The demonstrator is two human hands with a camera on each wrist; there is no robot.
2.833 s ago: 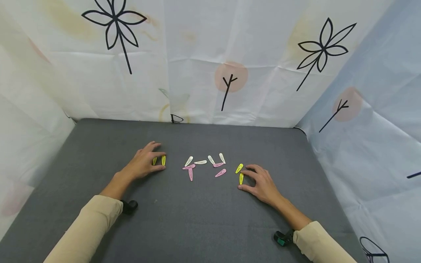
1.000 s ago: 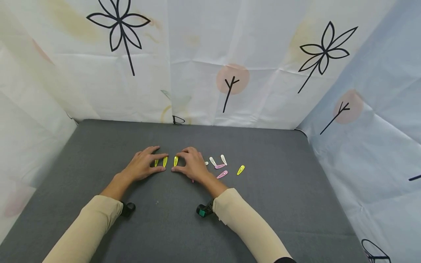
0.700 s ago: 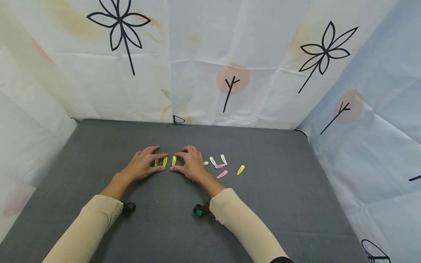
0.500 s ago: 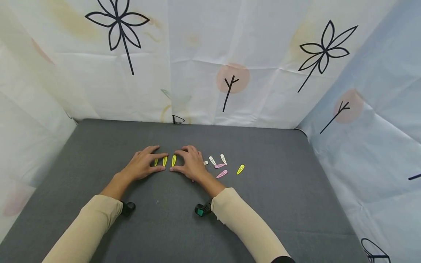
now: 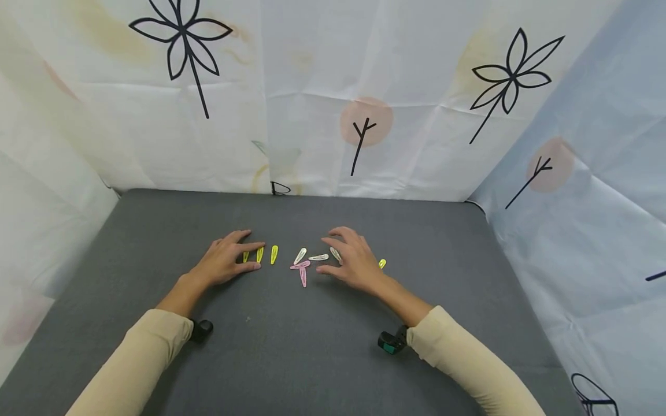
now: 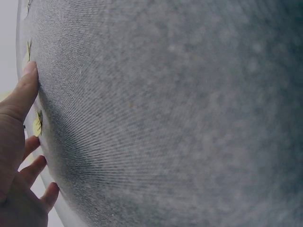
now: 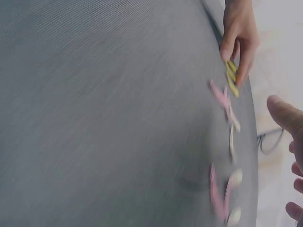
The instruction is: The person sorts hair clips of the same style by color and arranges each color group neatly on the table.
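Note:
At the left of the row, my left hand (image 5: 224, 257) rests on the table, thumb and index fingertip at the two ends of a yellow snap hair clip (image 5: 260, 255). Partly behind that hand lies another yellow clip (image 5: 246, 256). A third yellow clip (image 5: 274, 255) lies beside them, roughly parallel. My right hand (image 5: 354, 263) is over the right part of the row, holding nothing, thumb and fingers apart. It hides the pink clips there and partly covers a white clip (image 5: 335, 254). Past its far side, one more yellow clip (image 5: 382, 263) peeks out.
Mid-table lie two white clips, a slanted one (image 5: 299, 255) and a flat one (image 5: 318, 257), with two pink clips (image 5: 303, 278) in a T shape below. The dark grey table (image 5: 291, 358) ends at a patterned white cloth (image 5: 307, 144) behind and at both sides.
The right hand carried a yellow clip from the right side to beside the left hand, let go of it and moved back right. The left hand has stayed nearly still.

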